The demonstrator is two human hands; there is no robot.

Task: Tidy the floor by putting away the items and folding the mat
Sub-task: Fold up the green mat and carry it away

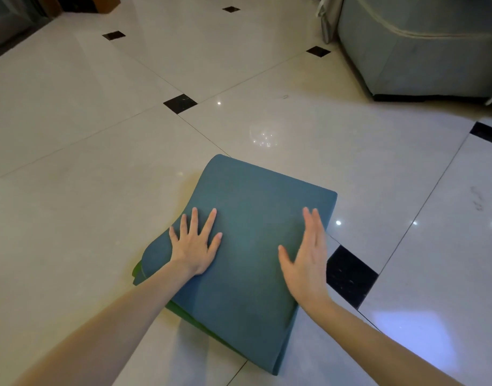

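Hands flat, fingers straight: left hand (196, 245) presses folded mat (244, 246) near its left edge, right hand (307, 263) by its right edge; bare floor (100, 168) around.

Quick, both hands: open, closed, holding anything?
Left hand: open, fingers spread, flat on the folded teal foam mat.
Right hand: open, fingers straight, over the mat's right side; contact unclear.

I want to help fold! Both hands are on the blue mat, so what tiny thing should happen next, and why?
Probably press down and smooth it flat. The folded teal-blue foam mat bulges, and its green underside peeks out at the left edge. The left hand lies flat on it with spread fingers; the right hand is open at its right side, looking blurred. Flattening should keep the fold from springing open.
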